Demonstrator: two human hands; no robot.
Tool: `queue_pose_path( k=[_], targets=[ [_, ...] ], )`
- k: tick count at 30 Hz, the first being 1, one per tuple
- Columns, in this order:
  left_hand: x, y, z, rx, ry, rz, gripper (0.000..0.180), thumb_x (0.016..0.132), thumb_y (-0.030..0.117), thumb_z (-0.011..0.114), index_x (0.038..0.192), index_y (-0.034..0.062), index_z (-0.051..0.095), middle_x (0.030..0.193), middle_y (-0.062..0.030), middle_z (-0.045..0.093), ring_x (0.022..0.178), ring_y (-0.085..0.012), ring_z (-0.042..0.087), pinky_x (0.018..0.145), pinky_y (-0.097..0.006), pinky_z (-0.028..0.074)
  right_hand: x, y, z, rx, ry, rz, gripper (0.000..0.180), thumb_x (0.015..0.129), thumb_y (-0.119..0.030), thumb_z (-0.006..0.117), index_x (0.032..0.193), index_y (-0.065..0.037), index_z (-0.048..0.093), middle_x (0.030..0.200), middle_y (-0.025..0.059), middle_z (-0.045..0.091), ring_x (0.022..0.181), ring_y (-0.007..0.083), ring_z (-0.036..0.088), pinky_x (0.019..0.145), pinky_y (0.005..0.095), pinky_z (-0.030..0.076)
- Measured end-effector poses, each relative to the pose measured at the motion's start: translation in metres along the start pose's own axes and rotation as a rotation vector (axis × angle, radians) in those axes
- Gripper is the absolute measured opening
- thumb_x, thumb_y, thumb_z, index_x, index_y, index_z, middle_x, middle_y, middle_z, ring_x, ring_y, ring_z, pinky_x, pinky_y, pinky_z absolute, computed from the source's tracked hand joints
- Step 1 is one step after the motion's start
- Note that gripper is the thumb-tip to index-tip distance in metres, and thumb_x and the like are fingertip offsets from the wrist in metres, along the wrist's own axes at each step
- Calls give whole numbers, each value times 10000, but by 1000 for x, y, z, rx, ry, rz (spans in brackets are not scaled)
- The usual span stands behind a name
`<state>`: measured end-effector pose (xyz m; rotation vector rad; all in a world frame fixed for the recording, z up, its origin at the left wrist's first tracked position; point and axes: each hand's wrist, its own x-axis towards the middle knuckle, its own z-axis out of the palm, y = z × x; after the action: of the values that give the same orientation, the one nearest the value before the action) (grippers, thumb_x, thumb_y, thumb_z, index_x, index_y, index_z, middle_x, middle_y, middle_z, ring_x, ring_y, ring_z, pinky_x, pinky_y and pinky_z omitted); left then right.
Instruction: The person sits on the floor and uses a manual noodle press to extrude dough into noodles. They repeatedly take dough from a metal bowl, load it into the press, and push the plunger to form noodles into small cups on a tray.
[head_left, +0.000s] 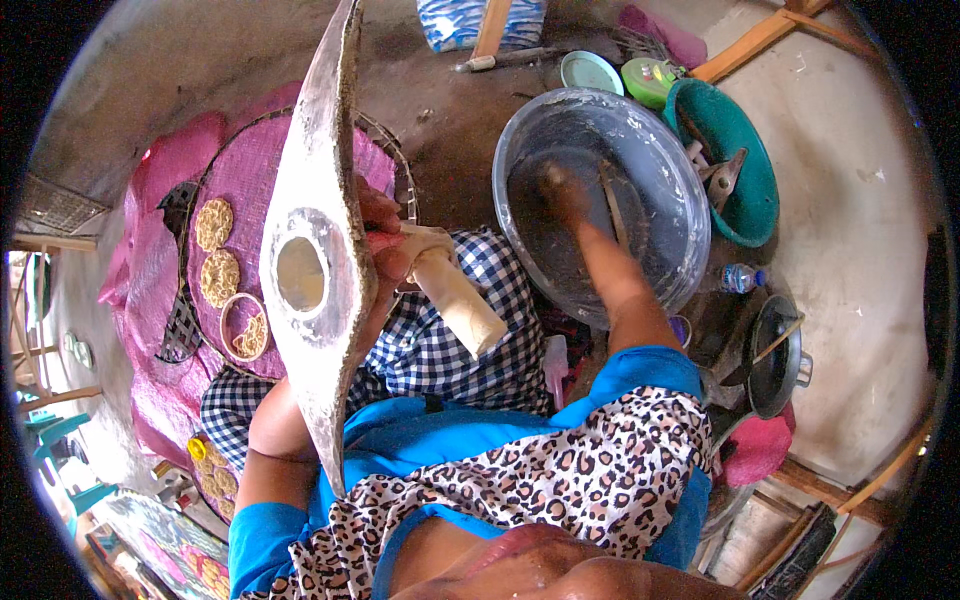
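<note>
My left hand [378, 265] is closed on a long pointed wooden piece [340, 225] with a round opening [301, 273] in its middle. The piece stands lengthwise in front of me and hides part of that hand. A pale cylinder [462, 305] juts out to the right beside the hand, with cloth-like material around its upper end. My right hand [566, 192] reaches down into a large dark basin [512, 250]. Its fingers are smeared and dark, so their grip does not show. A thin stick [612, 205] lies in the basin to the right of the hand.
At left, a round tray [270, 140] lined with pink sheeting bears noodle-like rounds [220, 278] and a ring [243, 327] with strands inside. A teal basin [750, 215] at right holds wooden pieces. Near it are a water bottle [740, 278] and a dark pan [768, 370].
</note>
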<state>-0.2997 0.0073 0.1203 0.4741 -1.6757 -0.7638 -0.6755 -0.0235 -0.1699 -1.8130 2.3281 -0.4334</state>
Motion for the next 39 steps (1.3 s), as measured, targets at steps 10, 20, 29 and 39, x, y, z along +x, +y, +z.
queue_pose_path(
  k=[10, 20, 29, 39],
  targets=[
    [4, -2, 3, -99, -12, -120, 371, 716, 349, 648, 883, 49, 508, 815, -45, 447, 756, -157, 446, 688, -280, 376, 4, -14, -9, -282, 100, 92, 535, 792, -567, 424, 1218, -246, 468, 1239, 100, 470, 1124, 312, 445, 979, 510, 236],
    [2, 2, 3, -255, 57, -147, 310, 698, 207, 664, 919, 42, 521, 905, -51, 459, 797, -162, 457, 713, -294, 386, -8, -6, 5, -124, 61, -229, 310, 855, -292, 429, 1117, -176, 546, 1050, 144, 565, 940, 334, 548, 839, 408, 415],
    [2, 3, 4, -208, 127, -148, 360, 690, 302, 670, 890, 50, 507, 847, -48, 461, 769, -171, 452, 690, -302, 376, 8, -23, -48, -196, 211, 222, 556, 780, -558, 475, 1109, -118, 559, 1140, 139, 538, 1043, 345, 499, 895, 412, 383],
    [2, 2, 7, -228, 168, -144, 366, 685, 300, 678, 882, 43, 507, 812, -45, 461, 747, -167, 456, 651, -280, 380, -30, -28, 25, -331, -35, -108, 478, 824, -363, 495, 1221, -100, 454, 1218, 116, 477, 1108, 316, 450, 933, 439, 349]
  ],
)
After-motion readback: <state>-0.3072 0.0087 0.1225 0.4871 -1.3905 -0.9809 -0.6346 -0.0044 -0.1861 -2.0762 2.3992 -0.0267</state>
